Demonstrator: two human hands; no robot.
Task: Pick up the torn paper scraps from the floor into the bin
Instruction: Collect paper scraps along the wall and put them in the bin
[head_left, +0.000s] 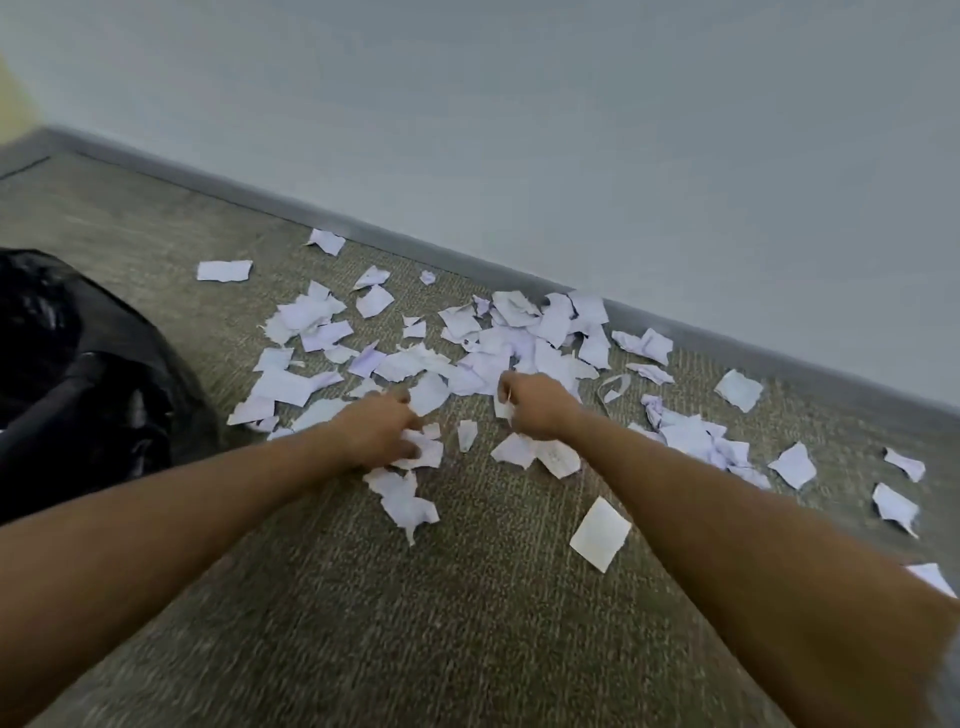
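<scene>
Paper scraps (483, 358), torn and pale, lie scattered over the carpet (322, 597) across the middle and right of the frame, thickest near the baseboard (363, 234). At centre, the left hand (382, 434) curls its fingers round a crumpled scrap, and the right hand (535, 405) pinches a small piece. A bin (78, 364) lined with black plastic stands at the left edge.
</scene>
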